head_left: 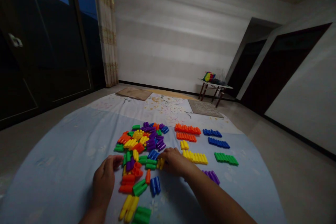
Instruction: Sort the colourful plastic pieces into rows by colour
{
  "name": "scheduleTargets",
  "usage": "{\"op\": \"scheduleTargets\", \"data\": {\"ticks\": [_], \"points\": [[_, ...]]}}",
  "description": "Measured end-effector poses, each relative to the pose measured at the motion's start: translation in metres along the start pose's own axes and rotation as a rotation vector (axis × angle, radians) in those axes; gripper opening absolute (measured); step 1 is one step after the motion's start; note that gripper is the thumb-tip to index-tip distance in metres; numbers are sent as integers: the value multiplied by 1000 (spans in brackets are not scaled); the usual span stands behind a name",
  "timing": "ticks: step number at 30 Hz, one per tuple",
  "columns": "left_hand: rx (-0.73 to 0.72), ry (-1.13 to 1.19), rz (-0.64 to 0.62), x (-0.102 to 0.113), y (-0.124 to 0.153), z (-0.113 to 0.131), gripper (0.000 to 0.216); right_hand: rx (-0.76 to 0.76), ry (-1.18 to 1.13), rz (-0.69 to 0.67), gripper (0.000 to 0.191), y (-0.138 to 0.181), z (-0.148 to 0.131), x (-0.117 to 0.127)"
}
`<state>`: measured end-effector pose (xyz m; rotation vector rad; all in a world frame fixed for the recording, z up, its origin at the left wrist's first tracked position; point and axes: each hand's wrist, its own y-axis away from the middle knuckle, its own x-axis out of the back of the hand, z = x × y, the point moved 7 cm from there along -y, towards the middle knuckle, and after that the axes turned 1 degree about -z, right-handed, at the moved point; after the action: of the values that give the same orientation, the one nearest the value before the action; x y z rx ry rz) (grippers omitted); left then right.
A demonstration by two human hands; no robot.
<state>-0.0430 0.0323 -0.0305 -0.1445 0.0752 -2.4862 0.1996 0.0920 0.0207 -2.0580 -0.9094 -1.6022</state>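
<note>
At the right edge of a loose heap of orange, yellow, green, blue and purple plastic tube pieces (151,143) is a small yellow plastic piece of joined tubes (160,163), apparently pinched in the fingertips of the right hand (172,162). It lies to the left of that hand, its long axis running roughly toward the wearer, as far as the covering fingers let it show. Well apart, across the heap, the left hand (105,175) has its fingers loosely bent and nothing visible in them; whether they touch the heap I cannot tell. On the right hand's other side, just beside it, runs a yellow plastic row (195,157), with a shorter yellow row (184,145) beyond. Farther out lie two orange rows (187,129), two blue rows (218,142), a green row (226,159) and a purple row (212,177) partly behind the right forearm, all on a bench (65,154) draped in pale blue cloth.
</note>
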Motion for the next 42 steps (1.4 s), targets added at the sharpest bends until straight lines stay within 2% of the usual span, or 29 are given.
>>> {"op": "scheduleTargets", "data": {"ticks": [4,8,12,15,19,25,28,32,35,39,42], "points": [[-10,-12,0,0,-1,-1,38,-5,44,13,36,0,-3,5],[-1,-19,0,1,-2,-3,38,-12,-46,194,29,17,7,33],[14,-30,-1,1,-2,-3,36,-153,-175,462,23,53,54,63],[22,-47,-12,1,-2,-3,34,-322,-173,557,24,84,98,65],[34,-68,-13,0,-1,-3,34,-506,-119,541,26,112,136,47],[42,-57,7,1,-2,-3,36,-645,-58,474,25,119,143,21],[29,-55,4,3,-2,-5,36,-633,-79,450,29,118,140,18],[12,-61,-1,3,-3,-6,34,-534,-146,482,34,120,140,23],[22,-57,-8,3,-3,-7,35,-480,-201,481,32,121,143,23],[21,-62,-10,1,-3,-4,34,-461,-230,409,28,117,145,15],[42,-43,-2,1,-3,-6,34,-462,-228,409,24,113,144,12]]}}
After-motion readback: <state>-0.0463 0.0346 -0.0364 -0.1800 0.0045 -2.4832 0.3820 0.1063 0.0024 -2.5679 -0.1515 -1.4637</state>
